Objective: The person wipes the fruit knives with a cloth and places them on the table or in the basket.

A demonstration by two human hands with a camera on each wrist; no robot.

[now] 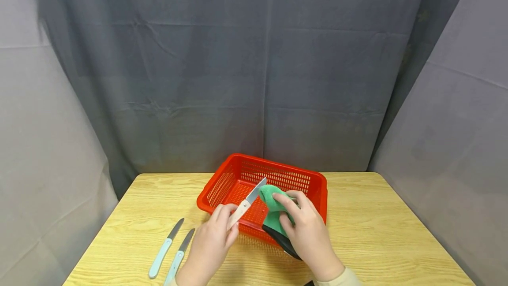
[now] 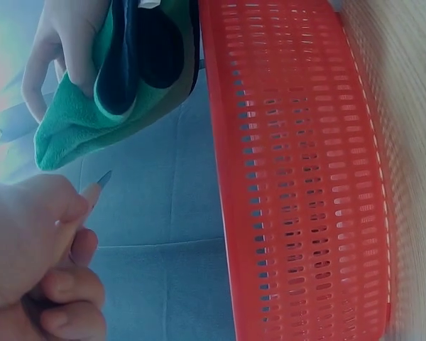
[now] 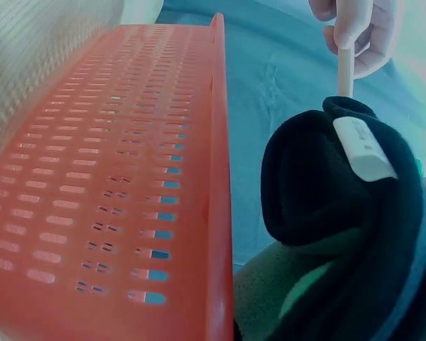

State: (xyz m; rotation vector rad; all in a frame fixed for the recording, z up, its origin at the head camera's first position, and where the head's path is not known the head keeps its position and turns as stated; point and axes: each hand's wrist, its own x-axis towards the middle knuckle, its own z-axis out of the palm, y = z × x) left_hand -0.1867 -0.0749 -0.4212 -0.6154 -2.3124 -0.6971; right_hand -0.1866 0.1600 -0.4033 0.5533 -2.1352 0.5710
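Note:
My left hand (image 1: 212, 242) grips a knife by its cream handle (image 1: 239, 213), the blade (image 1: 255, 190) slanting up and to the right over the basket. In my right hand (image 1: 309, 228) is a folded green cloth (image 1: 274, 220) with a black border, held with bent fingers. The cloth's upper end lies right beside the blade; whether they touch I cannot tell. From the right wrist view, the cloth's black border (image 3: 305, 177) and a white tag (image 3: 364, 149) hide the right fingers. The left wrist view shows only a bit of the blade (image 2: 105, 179) past my left fingers.
A red plastic basket (image 1: 274, 161) with slotted walls stands on the wooden table (image 1: 377, 233), beneath and beyond both hands. To the left lie two knives with light blue handles, one farther left (image 1: 160, 257) and one (image 1: 174, 266) by my left wrist. Grey curtains (image 1: 198, 79) surround the table.

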